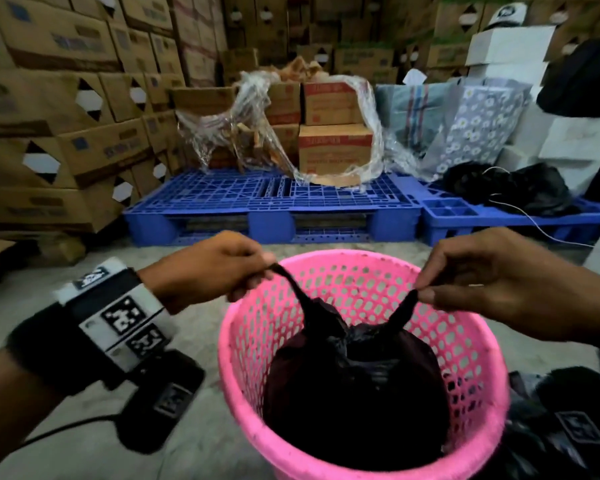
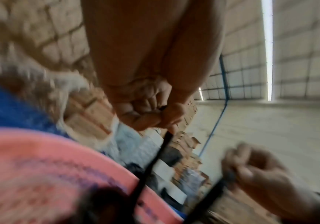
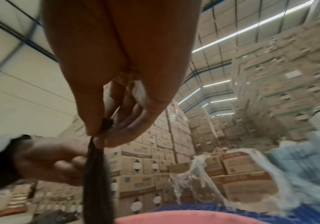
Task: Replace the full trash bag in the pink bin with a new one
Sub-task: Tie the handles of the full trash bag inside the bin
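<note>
My left hand [image 1: 208,268] pinches one twisted tail of the black trash bag [image 1: 354,386] between thumb and curled fingers, and my right hand [image 1: 499,289] pinches the other tail the same way; neither holds anything else. The left wrist view shows the strip running taut down from my left fingertips [image 2: 166,119], and the right wrist view shows the same for my right fingertips [image 3: 105,136].

The two tails slope down and inward from my hands to the gathered neck of the bag, so the bag's body lies below and between my hands, sitting deep in the pink bin [image 1: 478,344]. Its neck is about midway between the hands, neither plainly nearer. The bag looks bunched shut at the top, though I cannot tell whether the knot is finished. As I judge it, the tails call for a pull apart to tighten, and then a straight lift up the bin's upright axis to clear the rim.

The bin stands on the concrete floor [image 1: 194,341], with blue pallets [image 1: 274,199] and stacked cartons [image 1: 336,147] behind. The cartons carry red bands and printing, but it is too blurred to read. My left wristband [image 1: 118,310] bears square black-and-white marker patterns, no readable words.
</note>
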The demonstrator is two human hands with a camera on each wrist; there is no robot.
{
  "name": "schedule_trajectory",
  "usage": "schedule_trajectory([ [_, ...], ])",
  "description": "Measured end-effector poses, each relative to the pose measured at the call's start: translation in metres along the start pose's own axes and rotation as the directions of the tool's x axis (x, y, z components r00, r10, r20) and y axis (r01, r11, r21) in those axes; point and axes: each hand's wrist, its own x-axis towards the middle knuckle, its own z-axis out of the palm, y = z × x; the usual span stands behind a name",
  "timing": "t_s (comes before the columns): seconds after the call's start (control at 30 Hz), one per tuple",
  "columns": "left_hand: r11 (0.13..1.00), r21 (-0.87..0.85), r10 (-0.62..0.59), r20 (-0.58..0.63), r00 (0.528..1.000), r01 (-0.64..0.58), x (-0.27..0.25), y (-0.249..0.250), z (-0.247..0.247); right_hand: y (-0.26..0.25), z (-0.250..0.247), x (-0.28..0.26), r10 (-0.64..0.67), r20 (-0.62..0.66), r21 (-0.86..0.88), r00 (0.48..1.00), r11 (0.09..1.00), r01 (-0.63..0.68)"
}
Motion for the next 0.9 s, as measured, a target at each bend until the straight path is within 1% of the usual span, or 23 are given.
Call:
schedule_trajectory([
  [0.03, 0.99, -0.141, 0.015, 0.014, 1.0, -0.013, 0.001, 0.011, 0.011, -0.01, 0.006, 0.005, -0.057, 0.019, 0.014, 0.998, 0.998, 0.056],
  [0.1, 0.951, -0.305, 0.084, 0.098, 0.992, -0.05, 0.003, 0.025, 0.036, -0.023, 0.019, 0.016, -0.131, 0.039, 0.024, 0.991, 0.991, 0.13],
  [0.17, 0.918, -0.394, 0.124, 0.207, 0.971, -0.033, 0.003, 0.033, 0.058, -0.026, 0.026, 0.027, -0.17, 0.017, 0.025, 0.985, 0.985, 0.17],
  [0.23, 0.898, -0.439, 0.115, 0.239, 0.964, 0.002, 0.004, 0.035, 0.067, -0.023, 0.03, 0.033, -0.158, -0.039, 0.041, 0.987, 0.986, 0.16],
  [0.3, 0.905, -0.425, 0.119, 0.214, 0.97, -0.017, 0.005, 0.034, 0.065, -0.016, 0.032, 0.035, -0.131, -0.108, 0.049, 0.985, 0.989, 0.137],
  [0.37, 0.933, -0.347, 0.166, 0.193, 0.967, -0.091, 0.002, 0.032, 0.059, -0.009, 0.032, 0.036, -0.081, -0.121, 0.031, 0.989, 0.996, 0.085],
  [0.4, 0.941, -0.311, 0.198, 0.19, 0.962, -0.132, 0.0, 0.03, 0.057, -0.007, 0.031, 0.035, -0.037, -0.076, 0.029, 0.996, 0.999, 0.039],
  [0.43, 0.945, -0.289, 0.214, 0.189, 0.958, -0.154, -0.002, 0.03, 0.055, -0.005, 0.031, 0.035, -0.001, 0.022, 0.014, 1.0, 1.0, 0.001],
  [0.47, 0.946, -0.283, 0.216, 0.187, 0.958, -0.158, -0.004, 0.029, 0.053, -0.004, 0.032, 0.034, 0.009, 0.133, -0.018, 0.991, 1.0, -0.007],
  [0.5, 0.948, -0.277, 0.209, 0.182, 0.961, -0.153, -0.005, 0.029, 0.052, -0.004, 0.034, 0.033, 0.011, 0.211, -0.066, 0.977, 0.998, 0.003],
  [0.53, 0.952, -0.272, 0.197, 0.178, 0.964, -0.144, -0.006, 0.029, 0.05, -0.003, 0.038, 0.031, 0.012, 0.24, -0.115, 0.971, 0.993, 0.017],
  [0.57, 0.957, -0.262, 0.176, 0.177, 0.968, -0.126, -0.006, 0.028, 0.049, -0.001, 0.04, 0.03, 0.012, 0.228, -0.161, 0.974, 0.987, 0.026],
  [0.6, 0.963, -0.252, 0.146, 0.179, 0.973, -0.098, -0.005, 0.027, 0.048, 0.001, 0.042, 0.028, 0.01, 0.189, -0.212, 0.982, 0.977, 0.031],
  [0.67, 0.969, -0.246, 0.046, 0.205, 0.978, 0.006, -0.004, 0.023, 0.047, 0.003, 0.045, 0.027, -0.004, 0.108, -0.305, 0.994, 0.952, 0.037],
  [0.73, 0.953, -0.275, -0.059, 0.252, 0.966, 0.13, -0.003, 0.02, 0.047, 0.0, 0.046, 0.026, -0.08, 0.078, -0.395, 0.994, 0.913, 0.105],
  [0.77, 0.948, -0.276, -0.082, 0.264, 0.961, 0.157, -0.002, 0.02, 0.047, -0.001, 0.045, 0.026, -0.127, 0.093, -0.427, 0.988, 0.891, 0.154],
  [0.8, 0.952, -0.262, -0.086, 0.257, 0.963, 0.155, -0.002, 0.02, 0.047, -0.003, 0.045, 0.026, -0.165, 0.121, -0.442, 0.979, 0.874, 0.202],
  [0.83, 0.962, -0.241, -0.072, 0.231, 0.97, 0.129, -0.003, 0.022, 0.047, -0.003, 0.046, 0.027, -0.19, 0.147, -0.442, 0.971, 0.865, 0.236],
  [0.87, 0.972, -0.22, -0.042, 0.194, 0.98, 0.085, -0.004, 0.024, 0.048, -0.004, 0.047, 0.027, -0.193, 0.156, -0.43, 0.969, 0.87, 0.243],
  [0.9, 0.98, -0.194, -0.001, 0.15, 0.989, 0.03, -0.006, 0.027, 0.05, -0.004, 0.046, 0.027, -0.174, 0.148, -0.406, 0.974, 0.887, 0.22],
])
